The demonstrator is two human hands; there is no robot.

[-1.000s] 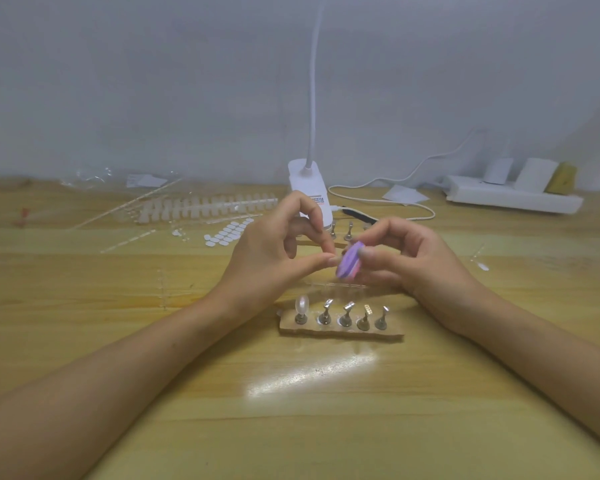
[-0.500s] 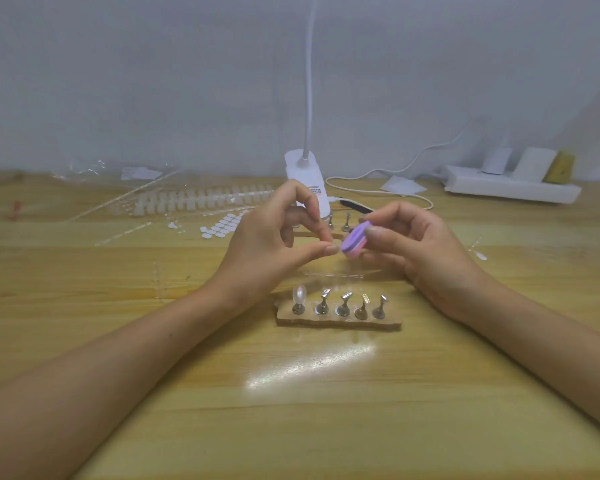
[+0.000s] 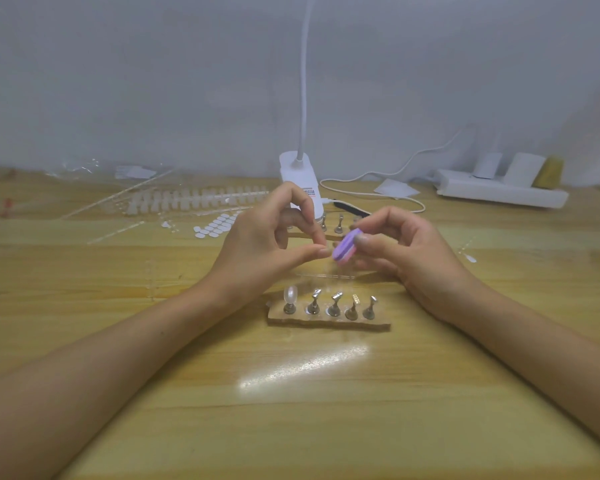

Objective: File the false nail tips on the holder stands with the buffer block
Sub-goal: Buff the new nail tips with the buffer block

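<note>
My right hand (image 3: 409,251) grips a purple and pink buffer block (image 3: 344,250) between thumb and fingers, above the table. The block's end touches the pinched thumb and index fingertips of my left hand (image 3: 257,247). These pinch something small, apparently a nail tip, which is mostly hidden. Below the hands a wooden base (image 3: 326,322) carries a row of several metal holder stands. The leftmost stand bears a clear false nail tip (image 3: 290,295). A second base with stands (image 3: 340,224) sits behind the hands.
A white clip lamp (image 3: 300,178) with its cable stands at the back centre. Strips of nail tips (image 3: 194,197) and white adhesive tabs (image 3: 215,225) lie at the back left. A white power strip (image 3: 499,192) lies at the back right.
The buffer block shifted slightly up and then back down against my left fingertips. Both hands stayed in the same place above the stands.
</note>
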